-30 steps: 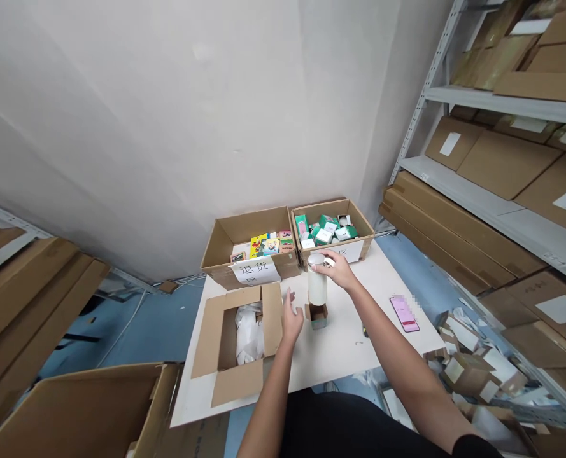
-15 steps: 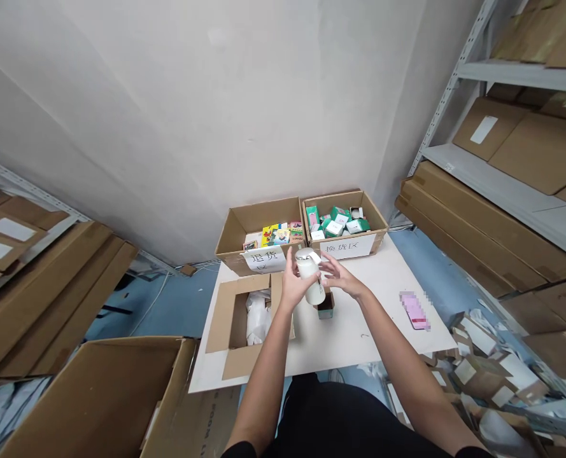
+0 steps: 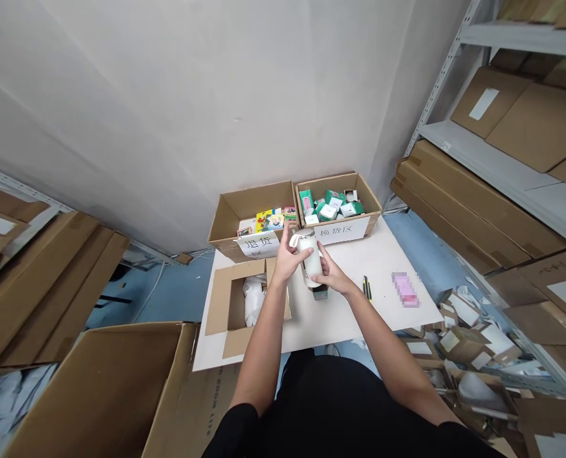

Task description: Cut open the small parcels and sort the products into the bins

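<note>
A white insulated bottle [image 3: 312,266] with a metal-rimmed lid and a white carry loop is held up over the table. My left hand [image 3: 288,257] grips its left side, thumb across the front. On the other side, my right hand [image 3: 333,270] has its fingers against the bottle's lower right. Partly hidden below the bottle is a small green box [image 3: 320,294]. To the left stands an opened cardboard carton [image 3: 235,305] with white wrapping [image 3: 254,299] inside.
Two labelled cartons stand at the back, the left one [image 3: 225,245] with colourful packs, the right one [image 3: 372,222] with several green-and-white boxes. A utility knife [image 3: 367,289] and a blurred pink item [image 3: 405,289] lie on the table's right. Loaded shelves [image 3: 497,149] flank the right.
The bottle has been turned, so its carry loop now points left. My right hand has closed in onto its lower right side. The utility knife has come into sight.
</note>
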Motion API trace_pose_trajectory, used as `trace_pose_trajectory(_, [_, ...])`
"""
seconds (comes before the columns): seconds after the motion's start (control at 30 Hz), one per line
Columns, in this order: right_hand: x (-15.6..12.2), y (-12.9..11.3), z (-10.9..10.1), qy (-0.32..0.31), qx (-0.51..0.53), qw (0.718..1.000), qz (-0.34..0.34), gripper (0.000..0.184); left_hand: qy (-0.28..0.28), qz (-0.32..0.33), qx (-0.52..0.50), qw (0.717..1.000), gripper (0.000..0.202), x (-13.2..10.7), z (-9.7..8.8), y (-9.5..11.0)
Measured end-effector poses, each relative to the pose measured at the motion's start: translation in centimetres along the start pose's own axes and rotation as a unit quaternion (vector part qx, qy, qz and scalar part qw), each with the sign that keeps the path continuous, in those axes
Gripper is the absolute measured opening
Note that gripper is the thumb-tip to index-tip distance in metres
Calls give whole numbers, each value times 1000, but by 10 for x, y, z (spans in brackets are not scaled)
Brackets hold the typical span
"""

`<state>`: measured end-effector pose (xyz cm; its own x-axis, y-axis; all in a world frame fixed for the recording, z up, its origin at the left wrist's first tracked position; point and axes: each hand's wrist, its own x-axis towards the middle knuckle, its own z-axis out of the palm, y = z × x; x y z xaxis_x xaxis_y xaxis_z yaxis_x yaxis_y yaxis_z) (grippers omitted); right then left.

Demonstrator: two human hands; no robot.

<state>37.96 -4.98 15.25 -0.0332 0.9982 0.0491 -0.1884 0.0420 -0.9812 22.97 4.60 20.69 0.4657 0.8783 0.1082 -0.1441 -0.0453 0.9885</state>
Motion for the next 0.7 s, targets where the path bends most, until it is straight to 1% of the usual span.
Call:
trace_pose_trajectory(0.03, [-1, 0, -1, 0, -1, 1000, 5, 126, -12, -5, -10, 1000, 135, -1, 0, -2])
trace_pose_trajectory(0.1, [-1, 3, -1, 30, -16, 999, 11, 130, -18, -8, -11, 1000, 137, -2, 2, -7])
trace_pose_trajectory(0.13, [-1, 4, -1, 56, -31, 998, 13, 132, -7, -6, -2, 1000, 140, -2, 3, -9])
trace_pose_trajectory(0.2, [0, 8, 0, 110, -68, 991, 18, 135, 32, 2, 23, 999, 146, -2, 8, -15])
trace_pose_trajectory(0.27, [-1, 11, 1, 137, -88, 986, 24, 134, 68, 6, 37, 997, 148, -2, 11, -19])
trace_pose_trajectory(0.33, [-1, 12, 1, 114, -62, 991, 26, 131, 75, 7, 28, 997, 148, -2, 12, -23])
trace_pose_trajectory(0.4, [-2, 13, -1, 66, -15, 997, 26, 128, 44, 1, 4, 999, 147, -3, 12, -26])
trace_pose_trajectory(0.43, [-3, 14, -1, 50, 0, 998, 25, 127, 22, -3, -8, 1000, 144, -4, 12, -26])
trace_pose_trajectory(0.47, [-3, 14, -1, 48, 1, 999, 25, 128, 6, -5, -14, 1000, 141, -4, 12, -26])
trace_pose_trajectory(0.53, [-4, 15, 0, 84, -35, 996, 25, 131, 2, 3, 5, 1000, 137, -5, 13, -25])
trace_pose_trajectory(0.6, [-5, 14, 2, 137, -93, 986, 26, 135, 30, 16, 44, 998, 140, -6, 14, -22])
trace_pose_trajectory(0.63, [-6, 14, 2, 151, -114, 982, 26, 137, 45, 20, 58, 997, 143, -6, 15, -21])
trace_pose_trajectory(0.67, [-7, 13, 2, 150, -122, 981, 25, 138, 55, 20, 62, 996, 144, -5, 14, -19])
trace_pose_trajectory(0.7, [-8, 12, 2, 134, -118, 984, 21, 138, 58, 17, 56, 997, 145, -5, 13, -18])
